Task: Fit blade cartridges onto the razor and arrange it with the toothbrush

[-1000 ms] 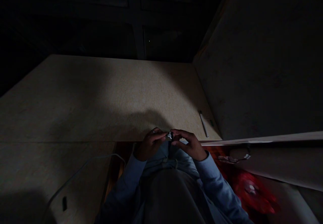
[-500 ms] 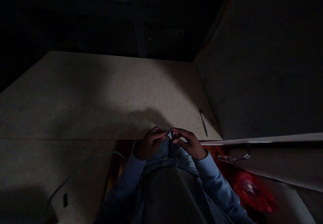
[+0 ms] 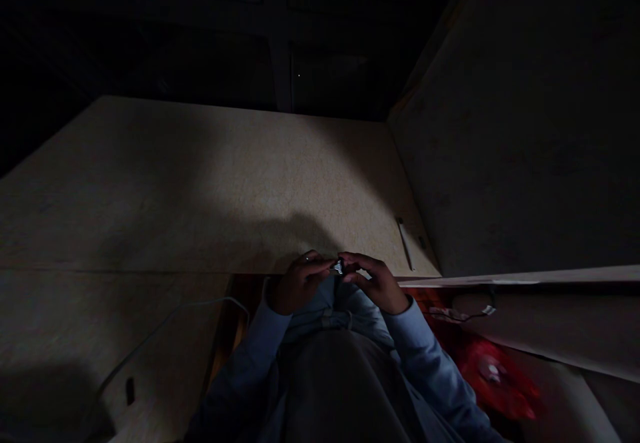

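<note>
Between my two hands is a small, shiny silver-and-dark object (image 3: 338,267), too small and dim to name. My left hand (image 3: 299,283) pinches its left side between thumb and fingers, and a ring-like glint shows on one finger. From the other side my right hand (image 3: 374,282) grips it with bent fingers. Both hands are just above my lap, at the near edge of the pale tabletop (image 3: 280,183). The fingertips hide part of the object.
A thin white pen-like stick (image 3: 406,244) lies near the table's right edge, with a small dark item (image 3: 423,242) beside it. At lower left are a pale cable (image 3: 165,324) and a black piece (image 3: 131,391). A red plastic bag (image 3: 500,376) is at lower right.
The camera view has shifted slightly. Both hands stay nearly in place with the small shiny object between them, which looks slightly turned.
</note>
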A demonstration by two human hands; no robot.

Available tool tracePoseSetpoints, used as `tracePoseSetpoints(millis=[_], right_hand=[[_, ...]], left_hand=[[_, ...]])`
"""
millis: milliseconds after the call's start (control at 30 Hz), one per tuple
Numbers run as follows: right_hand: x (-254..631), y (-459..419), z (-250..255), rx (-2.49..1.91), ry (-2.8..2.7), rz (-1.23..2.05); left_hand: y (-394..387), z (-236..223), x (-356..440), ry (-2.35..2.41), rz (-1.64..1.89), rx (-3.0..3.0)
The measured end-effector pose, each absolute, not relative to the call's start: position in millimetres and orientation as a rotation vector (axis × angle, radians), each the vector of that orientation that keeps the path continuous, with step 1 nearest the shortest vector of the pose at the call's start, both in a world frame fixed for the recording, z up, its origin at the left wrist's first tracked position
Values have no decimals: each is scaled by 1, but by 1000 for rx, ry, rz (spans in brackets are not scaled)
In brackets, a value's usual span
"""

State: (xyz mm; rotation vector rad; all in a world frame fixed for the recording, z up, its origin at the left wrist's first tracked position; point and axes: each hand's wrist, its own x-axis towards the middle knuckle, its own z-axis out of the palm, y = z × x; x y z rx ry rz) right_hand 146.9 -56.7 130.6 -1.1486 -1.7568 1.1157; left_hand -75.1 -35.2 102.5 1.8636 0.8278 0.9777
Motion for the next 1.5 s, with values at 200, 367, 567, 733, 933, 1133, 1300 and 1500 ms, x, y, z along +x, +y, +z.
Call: tracePoseSetpoints(millis=[200,367,567,733,933,1133,1300,1500], right_hand=[[146,-55,133,-1145,-1783,1054],[145,-52,124,-1170,-1758,1031],[144,-39,106,-1266,-1655,1114],[188,-34,95,-1444,-1521,1047],[288,-25,80,-2024,-1518,582],[333,-12,83,-2439,-1673,343],[334,1,79,-2570,-1810,387],[335,27,73,-2621,-2058,446]], left_hand=[[-34,106,-72,870,936,1920],[-32,100,-65,933,978,1861],[-24,77,-61,1220,1076,1673],[-5,49,-74,1539,1011,1648],[22,37,-77,1747,861,1738],[35,39,-69,1935,739,1766],[37,38,-65,2036,616,1832],[42,33,-64,2128,691,1795]])
